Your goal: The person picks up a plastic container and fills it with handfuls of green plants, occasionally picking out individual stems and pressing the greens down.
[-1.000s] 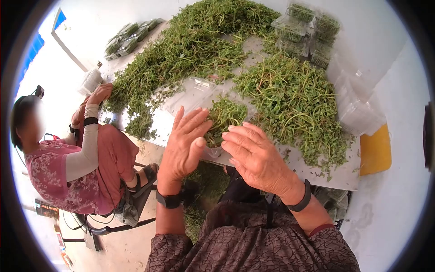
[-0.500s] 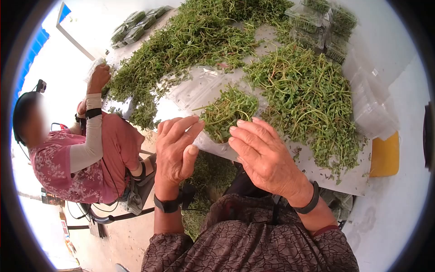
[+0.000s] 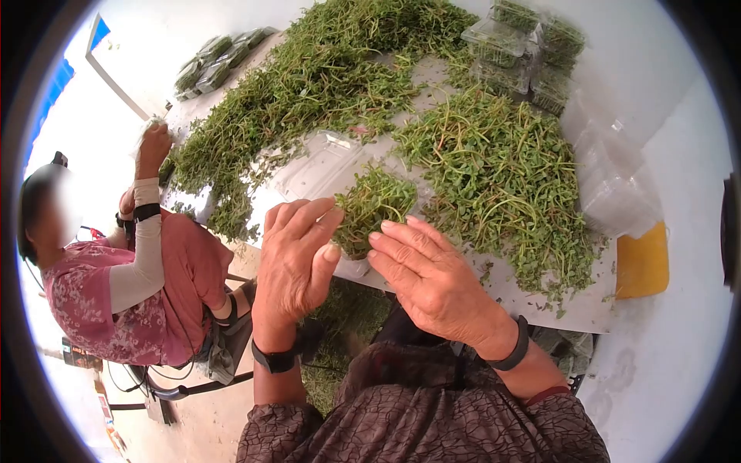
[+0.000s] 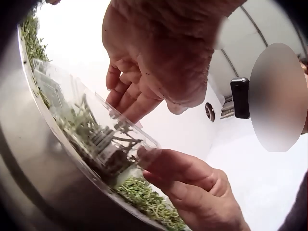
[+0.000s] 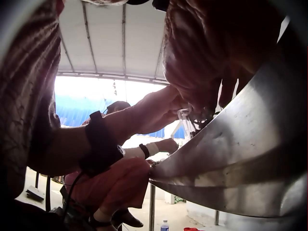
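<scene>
A clear plastic box (image 4: 98,132) filled with leafy green stems (image 3: 376,202) sits at the table's near edge. My left hand (image 3: 297,262) is at its left side, fingers extended and slightly bent, thumb apart; in the left wrist view the fingertips reach the box's wall. On the near right side is my right hand (image 3: 436,289), its long fingers straight and close together, tips right at the box's rim. Both hands partly hide the box in the head view. The right wrist view shows the box's clear edge (image 5: 185,118) under shadowed fingers.
A heap of greens (image 3: 494,177) spreads to the right, with a larger heap (image 3: 309,85) behind. Filled boxes (image 3: 525,58) stack at the back right, above clear empty boxes (image 3: 617,189). A flat clear container (image 3: 312,166) lies behind the box. Another person (image 3: 116,270) sits at left.
The hands and box stay together while the head view shifts. My left hand has moved slightly outward from over the greens. The seated person's hand has risen from the heap.
</scene>
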